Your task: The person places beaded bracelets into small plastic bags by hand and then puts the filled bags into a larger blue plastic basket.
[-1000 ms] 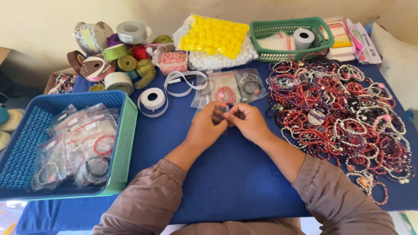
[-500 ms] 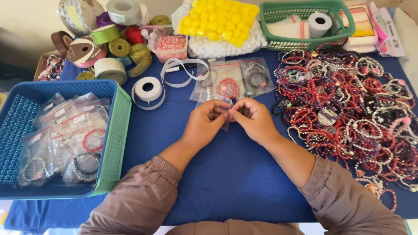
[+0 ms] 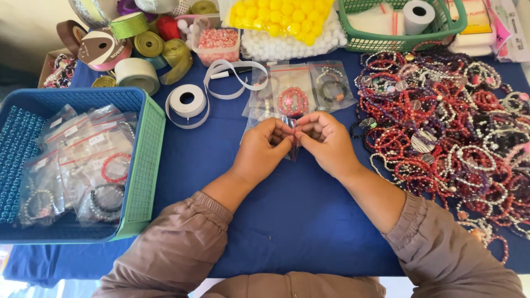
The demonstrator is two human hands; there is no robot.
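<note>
Nearest the camera, over the blue-covered counter (image 3: 287, 221): two brown sleeves reaching forward, meeting at mid-cloth. Just beyond the cuffs, left hand (image 3: 260, 153) and right hand (image 3: 327, 142) coming together knuckle to knuckle, fingers (image 3: 282, 132) of both curling inward and pinching a small clear plastic bag (image 3: 293, 144) between them, the bag hanging just above the cloth with its lower edge showing below the thumbs; contents of the bag too hidden to tell. Left of the hands, sitting on the counter's near-left part: a blue and green basket (image 3: 144, 165) holding bagged bracelets. Right of the hands, spreading across the cloth: a heap of beaded bracelets (image 3: 458, 127), red, white and purple. Just beyond the hands, lying flat: three filled bags (image 3: 295, 91) with bracelets inside, and left of those a white ribbon roll (image 3: 186, 99). Farthest from the hands, lining the back edge: ribbon spools (image 3: 138, 49), yellow and white pompoms (image 3: 287, 25) and a green basket (image 3: 403, 40).
</note>
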